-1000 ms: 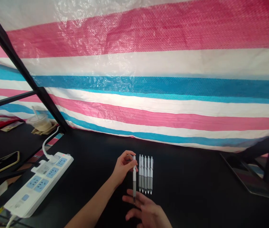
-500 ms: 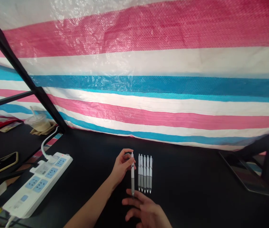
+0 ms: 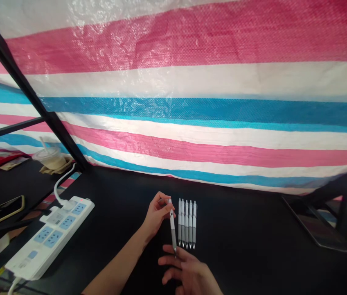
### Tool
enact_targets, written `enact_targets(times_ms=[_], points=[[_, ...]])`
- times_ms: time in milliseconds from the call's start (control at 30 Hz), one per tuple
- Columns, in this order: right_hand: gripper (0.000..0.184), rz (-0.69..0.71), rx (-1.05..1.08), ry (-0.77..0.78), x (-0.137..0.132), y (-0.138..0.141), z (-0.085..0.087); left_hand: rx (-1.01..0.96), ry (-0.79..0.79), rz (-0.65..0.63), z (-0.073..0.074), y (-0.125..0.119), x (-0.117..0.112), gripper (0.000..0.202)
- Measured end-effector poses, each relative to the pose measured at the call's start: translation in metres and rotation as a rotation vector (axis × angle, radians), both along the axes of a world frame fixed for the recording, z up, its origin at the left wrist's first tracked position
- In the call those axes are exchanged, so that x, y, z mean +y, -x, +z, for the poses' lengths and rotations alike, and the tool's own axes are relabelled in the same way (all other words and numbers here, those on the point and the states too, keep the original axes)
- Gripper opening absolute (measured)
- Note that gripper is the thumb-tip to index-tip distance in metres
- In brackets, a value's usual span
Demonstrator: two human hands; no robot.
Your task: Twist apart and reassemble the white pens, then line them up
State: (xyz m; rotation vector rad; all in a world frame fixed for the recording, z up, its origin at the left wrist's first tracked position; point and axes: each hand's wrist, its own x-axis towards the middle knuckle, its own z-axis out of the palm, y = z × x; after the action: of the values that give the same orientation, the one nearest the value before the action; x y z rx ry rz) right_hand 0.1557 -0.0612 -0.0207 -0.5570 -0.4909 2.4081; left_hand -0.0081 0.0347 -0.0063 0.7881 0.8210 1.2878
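Observation:
My left hand [image 3: 158,212] pinches a white pen [image 3: 172,229] near its top end, thumb against fingers. The pen has a grey grip, and its metal tip points down toward me, tilted slightly to the right. Just below, my right hand [image 3: 188,268] has its fingers spread, with the pen's tip in front of them; whether they touch I cannot tell. To the right of the held pen, several matching pens [image 3: 187,223] lie side by side in a neat row on the black table [image 3: 237,229], tips toward me.
A white power strip [image 3: 50,237] with a plugged-in cable lies at the left. Beyond it are a phone [image 3: 1,213] and a lidded cup [image 3: 50,157]. At the right rests a dark flat panel [image 3: 313,223]. A striped sheet [image 3: 192,110] hangs behind the table.
The held pen has tilted, its tip swinging a little to the right and downward across the right hand's fingers. Both hands stay almost in place, and the row of pens is unchanged.

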Motion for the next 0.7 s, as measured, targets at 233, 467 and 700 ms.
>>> enact_targets(times_ms=[233,467,700], points=[[0.044,0.007,0.010,0.001,0.0001,-0.0008,0.0043,-0.019,-0.002,-0.034,0.0034,0.0015,0.0011,0.032],[0.040,0.003,-0.017,0.001,0.0000,0.0001,0.0035,-0.010,-0.004,-0.029,0.0025,0.0011,0.0011,0.030],[0.038,-0.006,-0.037,-0.011,-0.0014,0.0019,0.0019,0.050,-0.013,0.004,-0.0015,0.0023,0.0025,0.031]])
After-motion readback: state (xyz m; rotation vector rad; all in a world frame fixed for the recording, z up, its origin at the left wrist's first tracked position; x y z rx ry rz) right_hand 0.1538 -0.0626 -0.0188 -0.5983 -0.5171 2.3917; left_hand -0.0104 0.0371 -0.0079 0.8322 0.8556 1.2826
